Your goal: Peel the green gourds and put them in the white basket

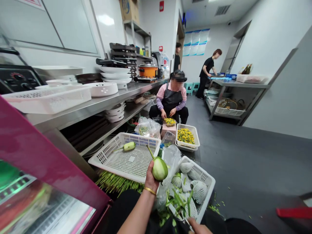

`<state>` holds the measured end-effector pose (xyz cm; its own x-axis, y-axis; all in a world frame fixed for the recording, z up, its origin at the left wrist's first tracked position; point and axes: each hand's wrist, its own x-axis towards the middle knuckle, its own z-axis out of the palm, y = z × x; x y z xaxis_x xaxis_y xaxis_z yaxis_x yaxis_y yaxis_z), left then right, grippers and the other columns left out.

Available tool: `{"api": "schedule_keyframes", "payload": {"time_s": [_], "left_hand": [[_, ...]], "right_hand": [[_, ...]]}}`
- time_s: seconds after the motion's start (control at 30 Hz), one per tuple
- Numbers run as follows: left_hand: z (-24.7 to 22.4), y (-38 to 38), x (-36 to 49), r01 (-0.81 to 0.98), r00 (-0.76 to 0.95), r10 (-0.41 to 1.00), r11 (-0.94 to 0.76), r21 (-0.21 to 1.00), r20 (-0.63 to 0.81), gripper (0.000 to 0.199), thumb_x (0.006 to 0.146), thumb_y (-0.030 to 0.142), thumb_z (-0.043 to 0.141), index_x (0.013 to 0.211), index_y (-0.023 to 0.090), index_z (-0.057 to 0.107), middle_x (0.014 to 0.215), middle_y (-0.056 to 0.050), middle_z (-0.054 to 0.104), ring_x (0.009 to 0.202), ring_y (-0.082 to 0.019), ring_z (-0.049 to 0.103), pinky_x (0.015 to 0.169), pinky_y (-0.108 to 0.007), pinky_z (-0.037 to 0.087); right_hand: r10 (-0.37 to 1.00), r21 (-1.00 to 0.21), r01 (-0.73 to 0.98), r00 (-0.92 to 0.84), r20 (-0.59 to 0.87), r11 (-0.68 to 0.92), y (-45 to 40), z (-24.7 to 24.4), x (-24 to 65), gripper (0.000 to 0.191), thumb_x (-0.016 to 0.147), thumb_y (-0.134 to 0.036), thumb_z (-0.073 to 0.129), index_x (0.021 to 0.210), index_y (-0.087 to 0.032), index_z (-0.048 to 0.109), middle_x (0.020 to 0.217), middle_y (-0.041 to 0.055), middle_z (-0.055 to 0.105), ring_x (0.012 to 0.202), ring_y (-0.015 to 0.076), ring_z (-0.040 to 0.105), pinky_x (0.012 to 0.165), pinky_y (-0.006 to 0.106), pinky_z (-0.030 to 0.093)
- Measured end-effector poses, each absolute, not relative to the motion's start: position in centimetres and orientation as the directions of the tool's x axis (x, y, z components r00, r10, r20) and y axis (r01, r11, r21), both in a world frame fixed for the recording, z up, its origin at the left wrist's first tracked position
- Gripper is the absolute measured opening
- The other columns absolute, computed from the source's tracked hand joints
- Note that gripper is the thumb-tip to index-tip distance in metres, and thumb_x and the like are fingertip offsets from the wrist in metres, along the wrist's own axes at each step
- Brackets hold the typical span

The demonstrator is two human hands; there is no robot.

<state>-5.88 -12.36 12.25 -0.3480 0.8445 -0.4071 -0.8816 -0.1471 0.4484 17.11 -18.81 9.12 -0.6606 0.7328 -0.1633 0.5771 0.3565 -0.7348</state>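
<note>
A round green eggplant (pixel 160 169) with a long stem, its skin partly pale as if peeled, is gripped in my left hand (pixel 151 180), held up near the middle of the view. My right hand (pixel 198 227) shows only in part at the bottom edge. Its fingers are closed on a thin tool whose kind I cannot make out. Just beyond it, green peel strips (pixel 180 201) lie over a white basket (pixel 211 187) that holds several vegetables in white foam nets (pixel 199 191). A peeled pale green eggplant (pixel 129 146) rests in the larger white basket (pixel 97 158) at left.
Green stalks (pixel 117 182) lie under the larger basket. A person (pixel 172 97) sits ahead handling yellow flowers (pixel 170 121), beside a basket of yellow flowers (pixel 185 136). A steel counter (pixel 129 94) runs along the left. Two more people stand farther back.
</note>
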Motion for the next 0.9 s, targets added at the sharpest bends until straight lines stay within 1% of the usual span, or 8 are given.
{"api": "schedule_keyframes", "payload": {"time_s": [0.07,0.13,0.27,0.4,0.5,0.6,0.8,0.9], "left_hand": [[12.4,-12.6,-5.7,-0.911,-0.264,0.875,-0.089,0.402,-0.405,0.033,0.066,0.041,0.067,0.085,0.015,0.062,0.07,-0.006,0.067,0.072,-0.024,0.066,0.069,-0.04,0.053],[12.4,-12.9,-5.0,-0.923,-0.204,0.902,-0.048,0.382,-0.38,0.034,0.067,0.043,0.065,0.084,0.014,0.063,0.07,-0.007,0.067,0.072,-0.025,0.066,0.069,-0.041,0.053],[12.4,-13.1,-3.6,-0.911,-0.196,0.919,-0.041,0.41,-0.343,0.03,0.068,0.039,0.066,0.081,0.012,0.063,0.067,-0.007,0.066,0.065,-0.021,0.065,0.069,-0.038,0.053],[13.0,-12.8,-3.8,-0.898,-0.277,0.899,-0.116,0.425,-0.34,0.032,0.067,0.038,0.066,0.083,0.011,0.062,0.071,-0.008,0.067,0.06,-0.019,0.063,0.063,-0.034,0.053],[13.6,-12.5,-4.6,-0.909,-0.314,0.848,-0.138,0.394,-0.427,0.034,0.068,0.043,0.063,0.085,0.014,0.061,0.073,-0.007,0.066,0.064,-0.022,0.064,0.062,-0.038,0.053],[14.1,-12.6,-5.0,-0.938,-0.278,0.808,-0.111,0.329,-0.52,0.034,0.069,0.046,0.06,0.085,0.016,0.06,0.073,-0.006,0.065,0.067,-0.024,0.064,0.063,-0.042,0.053],[14.3,-13.0,-3.1,-0.944,-0.265,0.776,-0.088,0.317,-0.573,0.034,0.071,0.045,0.058,0.085,0.014,0.061,0.071,-0.007,0.064,0.061,-0.022,0.063,0.056,-0.037,0.052],[14.4,-12.9,-2.8,-0.931,-0.299,0.788,-0.12,0.344,-0.537,0.033,0.07,0.043,0.06,0.084,0.014,0.062,0.07,-0.007,0.064,0.058,-0.021,0.061,0.055,-0.035,0.051]], "right_hand": [[0.72,-0.758,0.559,-0.671,-0.175,0.337,-18.1,10.4,18.3,0.029,0.083,-0.04,0.045,0.1,-0.025,0.063,0.084,0.0053,0.072,0.075,0.022,0.067,0.068,0.027,0.05],[0.757,-0.766,0.541,-0.644,-0.11,0.349,-16.4,13.8,17.7,0.036,0.086,-0.04,0.038,0.108,-0.021,0.059,0.094,0.0092,0.071,0.086,0.0236,0.065,0.078,0.031,0.048],[0.786,-0.747,0.506,-0.618,0.036,0.432,-13.4,19.8,13.4,0.039,0.089,-0.038,0.031,0.115,-0.017,0.052,0.088,0.0085,0.068,0.082,0.0224,0.063,0.076,0.033,0.047],[0.804,-0.757,0.492,-0.59,0.072,0.429,-15.0,17.4,11.4,0.04,0.091,-0.033,0.027,0.121,-0.015,0.046,0.091,0.0099,0.067,0.089,0.0224,0.063,0.079,0.033,0.046],[0.761,-0.758,0.529,-0.646,-0.068,0.381,-17.9,13.2,13.4,0.04,0.09,-0.034,0.029,0.121,-0.015,0.046,0.092,0.0111,0.068,0.09,0.0232,0.064,0.079,0.033,0.047],[0.72,-0.743,0.581,-0.666,-0.198,0.333,-18.7,12.0,15.9,0.04,0.09,-0.036,0.029,0.117,-0.016,0.049,0.09,0.0114,0.069,0.085,0.0235,0.066,0.077,0.033,0.048],[0.79,-0.724,0.541,-0.613,0.01,0.429,-14.9,16.8,13.1,0.044,0.09,-0.039,0.026,0.122,-0.013,0.045,0.093,0.0135,0.068,0.084,0.0256,0.065,0.075,0.037,0.048],[0.815,-0.703,0.546,-0.573,0.085,0.456,-15.0,15.6,11.3,0.045,0.091,-0.035,0.025,0.124,-0.011,0.043,0.1,0.0167,0.067,0.088,0.0269,0.065,0.077,0.039,0.049]]}}
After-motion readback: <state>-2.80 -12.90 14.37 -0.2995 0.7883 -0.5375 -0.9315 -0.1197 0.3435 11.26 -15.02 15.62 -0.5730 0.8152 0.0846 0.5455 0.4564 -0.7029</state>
